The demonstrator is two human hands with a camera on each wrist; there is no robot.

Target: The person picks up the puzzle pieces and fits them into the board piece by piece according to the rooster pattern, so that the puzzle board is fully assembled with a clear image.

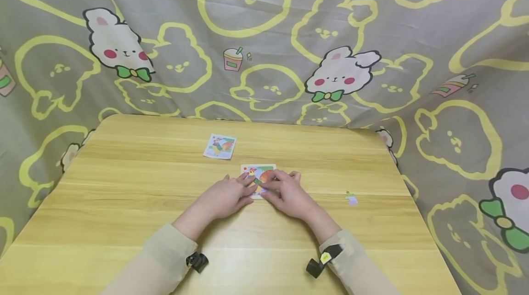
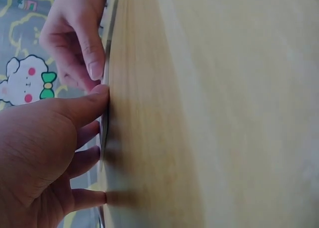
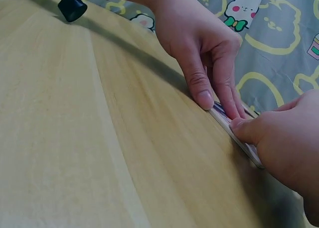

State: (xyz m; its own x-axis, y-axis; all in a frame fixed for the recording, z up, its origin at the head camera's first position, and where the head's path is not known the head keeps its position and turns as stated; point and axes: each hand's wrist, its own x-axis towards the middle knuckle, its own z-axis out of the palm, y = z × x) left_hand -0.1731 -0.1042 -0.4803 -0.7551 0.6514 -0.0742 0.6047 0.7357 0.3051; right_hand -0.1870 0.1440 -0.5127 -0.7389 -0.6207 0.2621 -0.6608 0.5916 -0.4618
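A small jigsaw puzzle with a rooster picture and a pale border lies flat on the wooden table, partly covered by both hands. My left hand rests on its left side, fingers spread over the picture and thumb at the near edge. From the right, my right hand touches the puzzle, its fingertips on the orange tail area and its thumb near the lower edge. The right wrist view shows the puzzle's thin edge under both thumbs. A loose puzzle piece, lilac with a green tip, lies farther right.
A square picture card with a similar rooster lies behind the puzzle, to the left. The wooden table meets a grey cartoon-print curtain at the back and sides. A black strap device sits on the right wrist.
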